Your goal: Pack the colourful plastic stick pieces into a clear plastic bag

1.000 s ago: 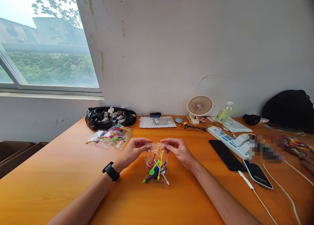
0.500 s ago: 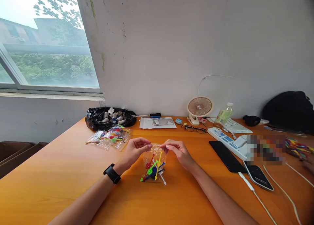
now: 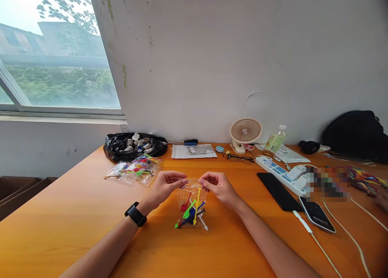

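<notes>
A clear plastic bag (image 3: 182, 197) hangs upright between my hands, just over the table (image 3: 91, 237). Inside it are several coloured plastic arrow pointers (image 3: 196, 207) in yellow, green, red, blue, white and black. My left hand (image 3: 169, 184) pinches the bag's upper left corner between thumb and fingers, and a black watch sits on that wrist. On the other side, my right hand (image 3: 217, 185) pinches the upper right corner. Beyond my left hand lie more filled clear bags (image 3: 138, 168) of similar coloured pieces.
At the back left sits a black plastic bag (image 3: 113, 146) of cardboard-like tubes. A fan (image 3: 245, 130), glasses (image 3: 238, 158), bottle (image 3: 275, 140), power strip (image 3: 279, 175), black phone (image 3: 277, 191) and white cables line the right. Another person's hand (image 3: 382, 199) shows at the right edge.
My right hand has shifted slightly left along the bag's top edge, with thumb and fingers closer together. The camera view has moved a little; the bag stays between both hands.
</notes>
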A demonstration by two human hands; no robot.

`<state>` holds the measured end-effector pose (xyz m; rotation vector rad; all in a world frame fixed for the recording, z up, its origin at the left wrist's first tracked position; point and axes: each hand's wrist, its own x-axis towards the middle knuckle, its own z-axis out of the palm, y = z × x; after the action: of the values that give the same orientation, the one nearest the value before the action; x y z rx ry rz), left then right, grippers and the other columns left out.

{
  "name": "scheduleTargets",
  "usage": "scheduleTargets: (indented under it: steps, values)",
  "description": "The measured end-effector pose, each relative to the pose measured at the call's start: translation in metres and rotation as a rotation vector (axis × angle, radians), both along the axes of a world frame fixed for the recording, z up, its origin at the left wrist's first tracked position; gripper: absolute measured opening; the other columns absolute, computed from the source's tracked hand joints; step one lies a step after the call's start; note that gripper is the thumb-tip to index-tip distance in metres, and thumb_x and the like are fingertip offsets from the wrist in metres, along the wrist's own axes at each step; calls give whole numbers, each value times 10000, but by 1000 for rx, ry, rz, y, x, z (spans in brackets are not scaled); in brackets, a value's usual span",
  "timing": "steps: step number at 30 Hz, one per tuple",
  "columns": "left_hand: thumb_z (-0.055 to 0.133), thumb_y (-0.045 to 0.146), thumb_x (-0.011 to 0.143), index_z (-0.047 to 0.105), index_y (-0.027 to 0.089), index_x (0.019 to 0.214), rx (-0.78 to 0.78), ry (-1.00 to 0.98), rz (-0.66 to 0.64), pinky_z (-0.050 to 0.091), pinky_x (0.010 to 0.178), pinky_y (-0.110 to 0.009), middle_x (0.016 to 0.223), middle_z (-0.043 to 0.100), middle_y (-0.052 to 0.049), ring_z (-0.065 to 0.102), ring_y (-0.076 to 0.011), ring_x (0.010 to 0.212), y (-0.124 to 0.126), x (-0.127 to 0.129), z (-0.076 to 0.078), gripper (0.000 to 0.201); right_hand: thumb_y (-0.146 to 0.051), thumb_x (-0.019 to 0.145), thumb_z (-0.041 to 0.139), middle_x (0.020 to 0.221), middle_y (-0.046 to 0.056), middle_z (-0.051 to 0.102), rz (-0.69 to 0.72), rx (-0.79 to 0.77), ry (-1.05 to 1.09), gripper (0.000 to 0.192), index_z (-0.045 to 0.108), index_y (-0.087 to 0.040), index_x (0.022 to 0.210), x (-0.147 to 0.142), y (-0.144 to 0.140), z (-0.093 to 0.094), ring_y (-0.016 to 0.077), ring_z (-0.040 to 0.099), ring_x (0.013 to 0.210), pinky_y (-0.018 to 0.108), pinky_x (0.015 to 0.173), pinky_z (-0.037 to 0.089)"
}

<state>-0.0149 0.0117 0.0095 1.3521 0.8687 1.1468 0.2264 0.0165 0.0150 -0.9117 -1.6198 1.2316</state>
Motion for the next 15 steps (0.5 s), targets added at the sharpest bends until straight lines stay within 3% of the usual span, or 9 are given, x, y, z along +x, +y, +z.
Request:
scheduleTargets:
  steps: [6,15]
  values:
    - [875,374,768,809,136,949,17,36,-7,596,737,-290,885,821,-104,759,-208,775,-3,0,5,306,-529,808,806,763,22,689,31,-33,8,367,777,-173,892,-2,0,-3,137,562,665,269,631,450]
    - [880,408,759,814,118,937,6,69,-72,599,712,-299,859,817,-120,753,-209,736,-11,7,8,346,-527,812,805,699,25,697,70,-31,-40,370,788,-158,794,-8,-6,-1,141,581,648,270,641,437]
